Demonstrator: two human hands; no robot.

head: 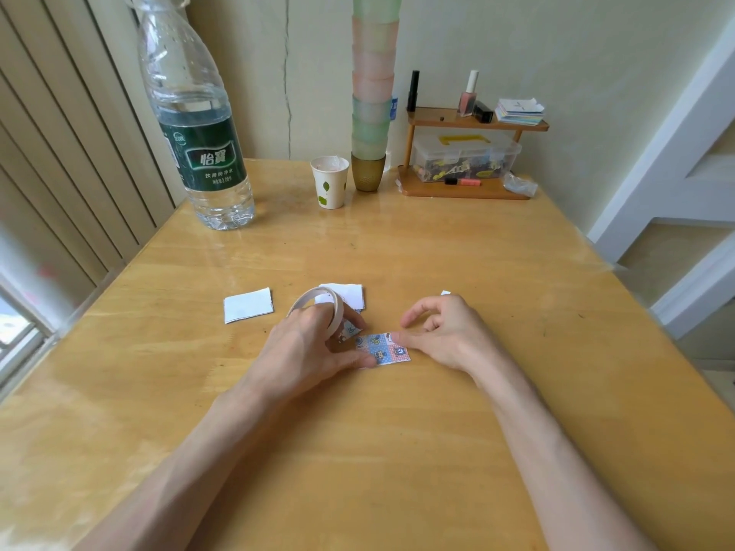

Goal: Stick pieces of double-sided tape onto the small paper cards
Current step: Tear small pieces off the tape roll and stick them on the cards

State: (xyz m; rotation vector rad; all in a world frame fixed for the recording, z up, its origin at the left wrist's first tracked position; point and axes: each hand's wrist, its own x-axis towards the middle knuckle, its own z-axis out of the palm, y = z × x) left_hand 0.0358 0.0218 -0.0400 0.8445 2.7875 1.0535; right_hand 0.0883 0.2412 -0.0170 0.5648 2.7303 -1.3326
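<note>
Left hand (314,347) gripping white tape roll (337,312), hiding blue-pink printed paper card (384,349)'s left end; loosely curled right hand (441,332) thumb-pressing it mid-frame.

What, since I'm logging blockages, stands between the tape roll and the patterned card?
Nothing visible does. The left hand holds the tape roll right beside the patterned card, its thumb on the card's left edge; the right hand touches its far-right corner.
</note>
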